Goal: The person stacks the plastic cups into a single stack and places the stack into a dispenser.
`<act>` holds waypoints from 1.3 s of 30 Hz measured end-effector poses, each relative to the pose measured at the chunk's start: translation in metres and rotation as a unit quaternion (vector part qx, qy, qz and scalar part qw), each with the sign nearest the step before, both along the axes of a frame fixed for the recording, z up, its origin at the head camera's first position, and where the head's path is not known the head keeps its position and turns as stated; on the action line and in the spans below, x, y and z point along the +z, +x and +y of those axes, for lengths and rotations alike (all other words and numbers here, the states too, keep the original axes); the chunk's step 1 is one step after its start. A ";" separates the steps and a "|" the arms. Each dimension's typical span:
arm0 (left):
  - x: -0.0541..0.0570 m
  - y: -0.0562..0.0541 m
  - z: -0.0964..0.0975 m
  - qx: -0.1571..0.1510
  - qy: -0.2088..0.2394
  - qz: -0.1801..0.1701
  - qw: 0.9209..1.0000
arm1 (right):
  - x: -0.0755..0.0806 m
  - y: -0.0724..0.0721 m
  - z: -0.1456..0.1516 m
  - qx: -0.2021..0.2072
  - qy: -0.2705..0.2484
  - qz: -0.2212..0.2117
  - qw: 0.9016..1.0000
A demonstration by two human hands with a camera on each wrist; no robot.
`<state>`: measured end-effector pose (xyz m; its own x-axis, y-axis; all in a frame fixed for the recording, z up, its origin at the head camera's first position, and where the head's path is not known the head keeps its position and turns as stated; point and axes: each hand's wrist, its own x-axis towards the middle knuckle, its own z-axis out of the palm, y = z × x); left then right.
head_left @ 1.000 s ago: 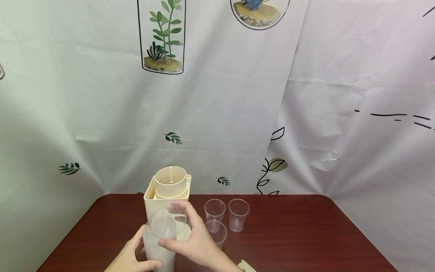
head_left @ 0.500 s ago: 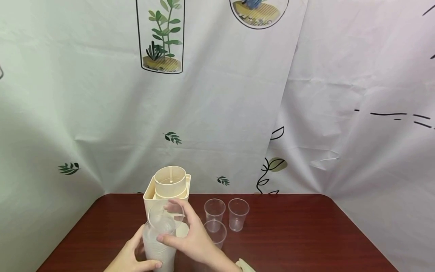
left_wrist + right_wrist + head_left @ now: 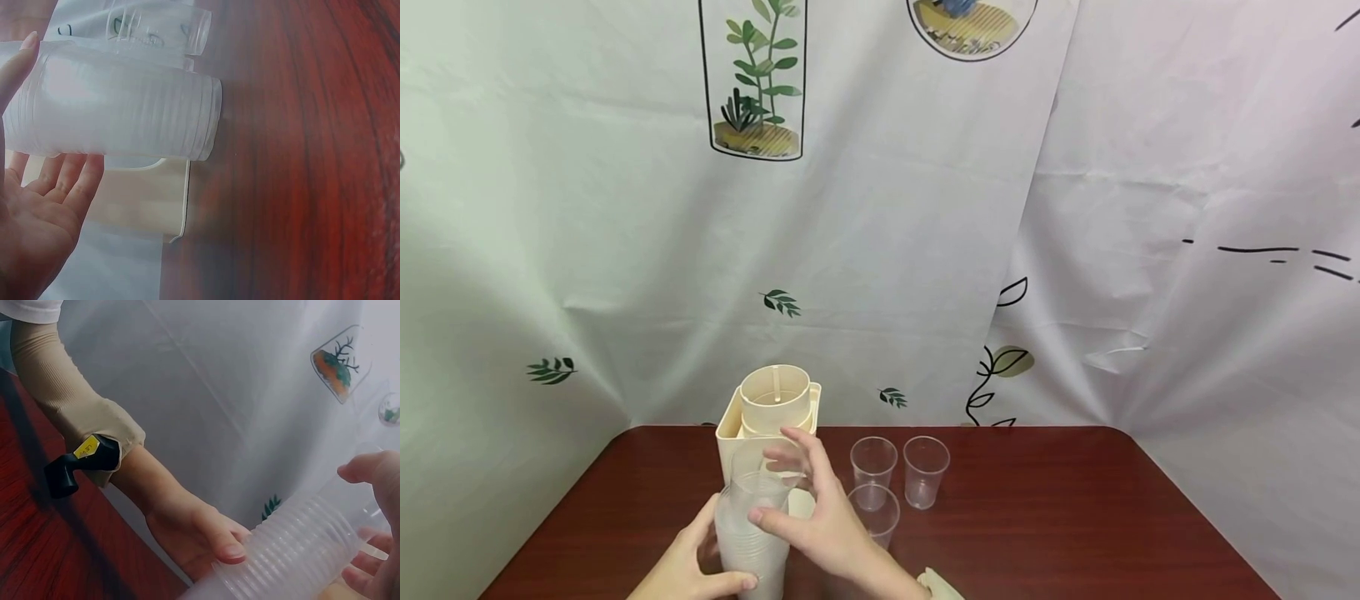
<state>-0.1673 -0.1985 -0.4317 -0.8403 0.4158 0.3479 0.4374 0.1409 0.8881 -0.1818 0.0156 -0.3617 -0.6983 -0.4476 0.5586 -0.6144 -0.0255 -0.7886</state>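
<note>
A tall stack of clear plastic cups (image 3: 751,546) stands at the front of the table, and my left hand (image 3: 688,562) grips its side. In the left wrist view the thumb and fingers of that hand lie on opposite sides of the stack (image 3: 125,106). At the top, one clear plastic cup (image 3: 745,462) sticks up above the others. My right hand (image 3: 831,525) holds this cup with thumb in front and fingers behind. Its lower part overlaps the stack, so how deep it sits is hard to see.
Behind the stack stands a cream-coloured container (image 3: 730,450) with a round cream cylinder (image 3: 775,417) in it. Three single clear cups, including the rightmost cup (image 3: 925,475), stand upright right of my right hand. A printed curtain (image 3: 887,208) hangs behind the reddish-brown table (image 3: 1060,517).
The top cup has tilted slightly and its rim has shifted a little up and left. My right fingers have moved slightly with it. The left hand keeps its grip on the stack.
</note>
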 end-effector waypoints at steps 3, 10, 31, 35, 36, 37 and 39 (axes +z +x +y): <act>0.002 0.001 0.001 0.001 -0.001 0.006 1.000 | -0.002 0.000 -0.001 -0.006 0.008 0.006 1.000; 0.003 0.002 0.001 0.007 -0.004 -0.002 1.000 | -0.005 -0.001 -0.002 -0.017 0.036 0.009 0.999; -0.002 -0.001 -0.001 0.005 -0.006 0.004 1.000 | -0.011 0.002 -0.001 -0.006 0.058 -0.044 0.997; -0.002 -0.001 0.000 0.008 -0.001 0.006 1.000 | -0.011 0.002 0.000 -0.003 0.062 -0.040 0.997; -0.002 -0.001 0.000 0.008 0.002 0.010 1.000 | -0.011 0.002 0.000 -0.002 0.063 -0.041 0.997; -0.001 0.000 0.000 0.008 0.004 0.015 1.000 | -0.011 0.002 0.000 0.000 0.064 -0.042 0.997; -0.001 0.000 0.001 0.011 0.006 0.028 1.000 | -0.011 0.002 0.001 0.002 0.067 -0.049 0.997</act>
